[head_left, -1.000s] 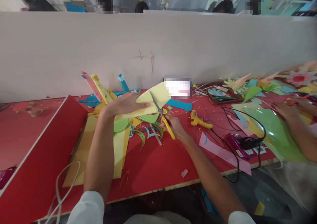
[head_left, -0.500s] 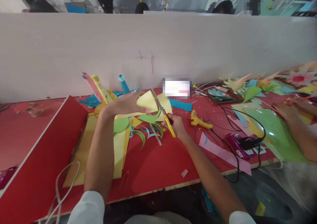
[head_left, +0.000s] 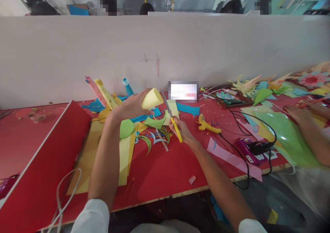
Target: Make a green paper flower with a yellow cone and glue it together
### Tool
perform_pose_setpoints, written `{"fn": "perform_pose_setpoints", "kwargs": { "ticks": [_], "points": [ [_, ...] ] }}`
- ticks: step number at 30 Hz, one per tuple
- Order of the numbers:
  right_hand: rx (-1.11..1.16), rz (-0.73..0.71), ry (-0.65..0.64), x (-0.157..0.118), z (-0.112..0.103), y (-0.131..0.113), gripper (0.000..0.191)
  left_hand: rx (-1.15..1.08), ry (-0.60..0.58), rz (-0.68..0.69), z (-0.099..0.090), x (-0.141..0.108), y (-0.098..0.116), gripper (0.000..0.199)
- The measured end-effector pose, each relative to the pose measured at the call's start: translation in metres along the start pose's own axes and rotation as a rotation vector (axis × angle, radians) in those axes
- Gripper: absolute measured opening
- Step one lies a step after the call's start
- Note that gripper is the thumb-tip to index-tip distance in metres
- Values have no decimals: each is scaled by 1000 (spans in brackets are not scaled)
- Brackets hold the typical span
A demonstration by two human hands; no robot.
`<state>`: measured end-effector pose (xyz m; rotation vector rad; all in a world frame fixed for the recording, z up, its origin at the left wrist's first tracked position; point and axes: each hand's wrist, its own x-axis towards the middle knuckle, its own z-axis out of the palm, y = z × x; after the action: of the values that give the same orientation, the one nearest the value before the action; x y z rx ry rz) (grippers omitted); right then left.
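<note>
"Head view: what's held?"
"Mid-frame, the left hand [head_left: 134,104] half-closes round a curled, pale-yellow paper sheet [head_left: 152,98]; the right hand [head_left: 182,128] clasps yellow-handled metal scissors [head_left: 173,121]."
"Risk?"
"If the curl slips, the nearby scissors could nick it."

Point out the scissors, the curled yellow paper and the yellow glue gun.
Scissors [head_left: 175,126]: head view, on the yellow handle.
Curled yellow paper [head_left: 152,99]: head view, on its curved surface.
Yellow glue gun [head_left: 206,125]: head view, on its body.

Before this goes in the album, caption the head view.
Left hand grips curled yellow paper; right hand holds scissors beside it, above the cluttered red table.
</note>
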<state>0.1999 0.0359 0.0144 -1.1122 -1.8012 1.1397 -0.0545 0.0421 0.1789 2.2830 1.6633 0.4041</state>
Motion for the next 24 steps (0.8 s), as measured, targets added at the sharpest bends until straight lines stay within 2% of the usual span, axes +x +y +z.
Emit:
{"fn": "perform_pose_setpoints", "kwargs": {
  "ticks": [5,10,15,22,24],
  "points": [
    [-25,22,9,2,-3,-2,34,89,75,8,1,2,0,90],
    [-49,50,23,2,-2,-2,31,123,21,15,2,2,-3,86],
    [-38,86,50,3,-1,5,28,107,19,-8,1,2,-1,86],
    [-89,49,65,4,-2,8,36,33,-68,24,4,-3,-5,88],
    [-99,32,62,4,-2,8,38,39,-57,32,5,-2,-5,86]
  ]
}}
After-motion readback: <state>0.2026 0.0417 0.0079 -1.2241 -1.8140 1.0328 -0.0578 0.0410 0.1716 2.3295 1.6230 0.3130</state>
